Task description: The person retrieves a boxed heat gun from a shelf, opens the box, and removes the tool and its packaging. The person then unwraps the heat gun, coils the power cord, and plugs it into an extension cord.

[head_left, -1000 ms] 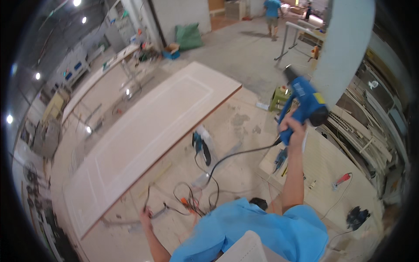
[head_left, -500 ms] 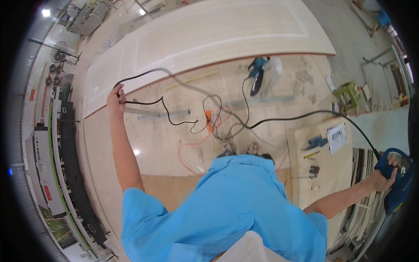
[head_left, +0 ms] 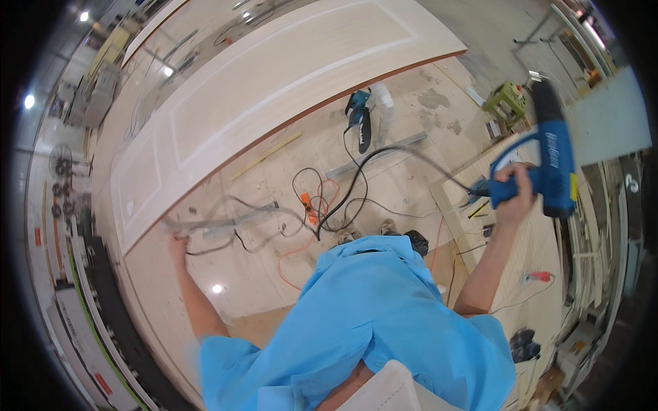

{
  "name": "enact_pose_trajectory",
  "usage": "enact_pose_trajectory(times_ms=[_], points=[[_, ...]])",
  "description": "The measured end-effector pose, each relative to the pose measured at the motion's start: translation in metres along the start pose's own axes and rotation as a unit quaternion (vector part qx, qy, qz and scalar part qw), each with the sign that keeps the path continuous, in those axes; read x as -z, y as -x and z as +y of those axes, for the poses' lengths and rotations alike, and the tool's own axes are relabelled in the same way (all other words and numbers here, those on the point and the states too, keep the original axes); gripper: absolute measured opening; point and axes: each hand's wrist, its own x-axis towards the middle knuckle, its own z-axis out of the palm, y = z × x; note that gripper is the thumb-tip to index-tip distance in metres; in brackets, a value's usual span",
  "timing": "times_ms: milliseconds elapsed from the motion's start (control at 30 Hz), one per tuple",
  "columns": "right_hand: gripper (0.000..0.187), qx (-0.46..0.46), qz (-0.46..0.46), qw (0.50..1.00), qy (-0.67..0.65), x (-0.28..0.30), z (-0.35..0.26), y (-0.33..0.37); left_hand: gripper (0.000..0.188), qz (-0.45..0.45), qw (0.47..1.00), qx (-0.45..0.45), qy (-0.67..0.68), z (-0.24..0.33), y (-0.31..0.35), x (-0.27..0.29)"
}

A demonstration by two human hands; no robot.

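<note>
My right hand [head_left: 515, 190], raised at the right, is closed around the handle of a blue heat gun [head_left: 554, 154]. The tool's black nozzle points up and away. From it a black power cord [head_left: 384, 152] curves down to a tangle on the floor near my feet. At the left, my left hand [head_left: 179, 245] is closed on another stretch of that cord; motion blurs it and the cord beside it. A teal sander [head_left: 358, 109] with a black dust bag stands on the floor ahead, apart from both hands.
A long white panelled door [head_left: 295, 75] lies across the far side. An orange socket block [head_left: 308, 207] sits amid the cords between metal bars [head_left: 257, 216]. On my right is a pale board [head_left: 528, 253] with small tools; a green machine [head_left: 506, 103] stands beyond it.
My right hand has swung the heat gun inward, forward and upright from the far right. My left hand has lowered, and its loop of cord has dropped. The view has turned.
</note>
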Motion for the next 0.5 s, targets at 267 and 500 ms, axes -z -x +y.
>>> enact_pose_trajectory(times_ms=[267,500], points=[[0.029,-0.19,-0.085,0.954,0.216,-0.073,0.085,0.104,0.048,-0.371,0.854,-0.183,0.316,0.201,0.153,-0.256],[0.053,-0.151,-0.335,0.89,0.271,-0.135,0.123,0.113,0.072,-0.532,0.583,0.03,0.614,0.405,0.283,-0.271]])
